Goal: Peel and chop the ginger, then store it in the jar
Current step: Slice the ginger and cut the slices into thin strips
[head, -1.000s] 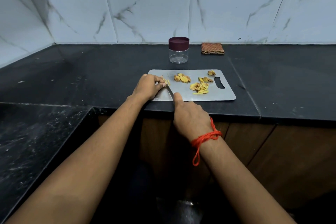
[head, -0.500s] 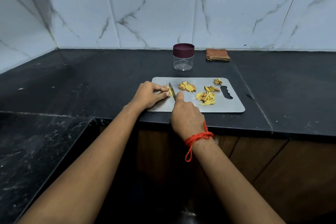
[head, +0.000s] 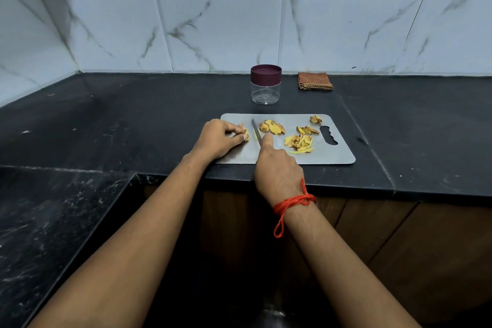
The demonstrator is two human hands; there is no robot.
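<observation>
Left hand point(head: 221, 138) is pinching a peeled ginger piece point(head: 246, 136) between curled fingers and thumb, holding it down on the steel cutting board point(head: 338, 157). Right hand point(head: 277, 168) is gripping a knife point(head: 256, 130), index finger extending toward the blade, which is standing just right of the held piece. Ginger slices point(head: 272, 126) and thin strips point(head: 299, 142) are lying in small heaps further right on the board. The jar point(head: 265, 88), maroon lid on, is standing on the black counter point(head: 159, 120) behind the board, with a folded cloth point(head: 314, 81) near it.
</observation>
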